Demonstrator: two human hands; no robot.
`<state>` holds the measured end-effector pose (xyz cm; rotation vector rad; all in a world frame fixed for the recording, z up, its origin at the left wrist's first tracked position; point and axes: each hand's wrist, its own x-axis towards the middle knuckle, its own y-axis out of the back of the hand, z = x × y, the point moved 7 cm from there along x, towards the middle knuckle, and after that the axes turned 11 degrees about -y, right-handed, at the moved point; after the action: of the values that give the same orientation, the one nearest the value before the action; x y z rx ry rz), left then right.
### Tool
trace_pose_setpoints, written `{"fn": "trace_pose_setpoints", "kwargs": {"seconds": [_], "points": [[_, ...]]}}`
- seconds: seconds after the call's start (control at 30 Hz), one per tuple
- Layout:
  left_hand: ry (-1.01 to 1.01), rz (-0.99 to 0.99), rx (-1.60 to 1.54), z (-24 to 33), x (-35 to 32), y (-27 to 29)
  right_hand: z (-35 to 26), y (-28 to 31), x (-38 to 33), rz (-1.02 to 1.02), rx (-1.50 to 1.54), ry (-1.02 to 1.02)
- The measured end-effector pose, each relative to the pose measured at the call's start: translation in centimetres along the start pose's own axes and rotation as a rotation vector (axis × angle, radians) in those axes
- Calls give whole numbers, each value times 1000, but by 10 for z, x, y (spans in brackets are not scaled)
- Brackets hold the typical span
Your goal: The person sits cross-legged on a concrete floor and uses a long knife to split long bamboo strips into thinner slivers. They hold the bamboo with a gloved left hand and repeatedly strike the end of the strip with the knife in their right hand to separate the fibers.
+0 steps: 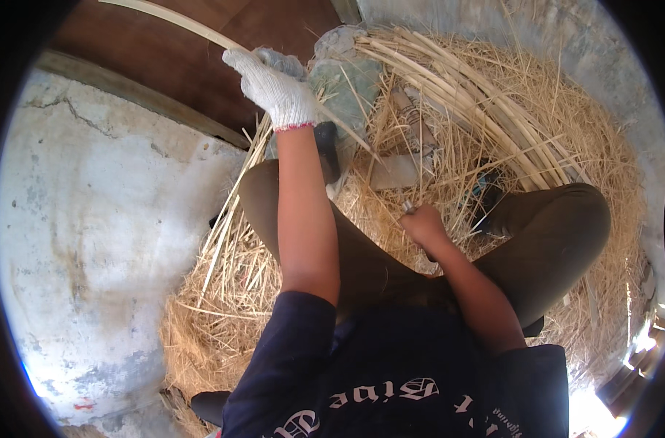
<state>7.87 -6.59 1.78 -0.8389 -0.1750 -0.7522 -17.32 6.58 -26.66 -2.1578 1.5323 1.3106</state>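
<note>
My left hand [276, 86], in a white knitted glove, is raised at the upper middle and closed round a long pale bamboo strip [177, 20]. One end of the strip runs off past the upper left edge. Beyond the glove, a thinner length slants down toward the right, above the straw. My bare right hand [425, 225] is low between my knees, closed round a tool [409, 208] with a metal collar and a dark handle end. The tool's blade, if it has one, cannot be made out. The hands are well apart.
A bundle of split bamboo strips [486, 95] lies at the upper right on a heap of shavings [588, 124]. A greenish stone [345, 87] and a flat block [398, 171] are ahead. A cracked wall [98, 219] stands left; a brown panel [193, 69] is behind the glove.
</note>
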Motion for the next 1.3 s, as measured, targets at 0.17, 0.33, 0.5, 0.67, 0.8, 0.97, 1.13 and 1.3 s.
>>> {"fn": "trace_pose_setpoints", "kwargs": {"seconds": [0.17, 0.33, 0.5, 0.67, 0.8, 0.97, 1.13, 1.3], "points": [[-27, 48, 80, 9, 5, 9, -37, -10, -31, 63, -67, 160], [-63, 19, 18, 41, -4, -7, -13, -9, 4, 62, 65, 8], [-197, -100, -231, 104, 10, -1, -18, 13, -1, 313, 45, 172], [-351, -90, -263, 147, 10, 11, -62, 17, -32, 370, -104, 391], [-390, -163, -405, 186, 15, 29, -23, 32, 11, 382, 200, 196], [-312, -227, -483, 182, 13, 16, 15, 27, 44, 233, 783, -163], [-244, -217, -165, 117, -1, -9, -9, 29, 22, 127, 966, -152], [-84, -211, -90, 31, -8, -14, -21, 18, 1, 41, 902, -172]]}}
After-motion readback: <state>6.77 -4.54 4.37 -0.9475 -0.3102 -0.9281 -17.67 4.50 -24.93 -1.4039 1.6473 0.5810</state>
